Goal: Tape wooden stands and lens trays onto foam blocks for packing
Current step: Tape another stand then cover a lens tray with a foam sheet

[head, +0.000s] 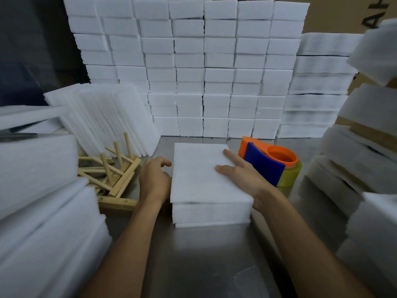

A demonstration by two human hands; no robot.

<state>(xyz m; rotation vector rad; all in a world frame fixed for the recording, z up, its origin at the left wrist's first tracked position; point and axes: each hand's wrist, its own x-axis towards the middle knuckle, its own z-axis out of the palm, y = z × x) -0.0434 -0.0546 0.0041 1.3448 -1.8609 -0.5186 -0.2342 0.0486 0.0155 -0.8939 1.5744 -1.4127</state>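
Observation:
A white foam block (199,177), made of stacked layers, lies on the steel table (204,261) in front of me. My left hand (153,179) presses against its left side with curled fingers. My right hand (242,175) grips the right edge, two fingers spread flat on the top sheet. A heap of wooden stands (111,175) with dowel pegs lies just left of my left hand. An orange and blue tape dispenser (270,162) with a yellowish tape roll sits right behind my right hand. No lens tray is visible.
A wall of stacked foam blocks (193,67) fills the back. Leaning foam sheets (107,117) stand at the back left. Tall foam piles flank me, one pile on the left (38,201) and another pile on the right (365,168). Cardboard boxes (335,16) rise behind.

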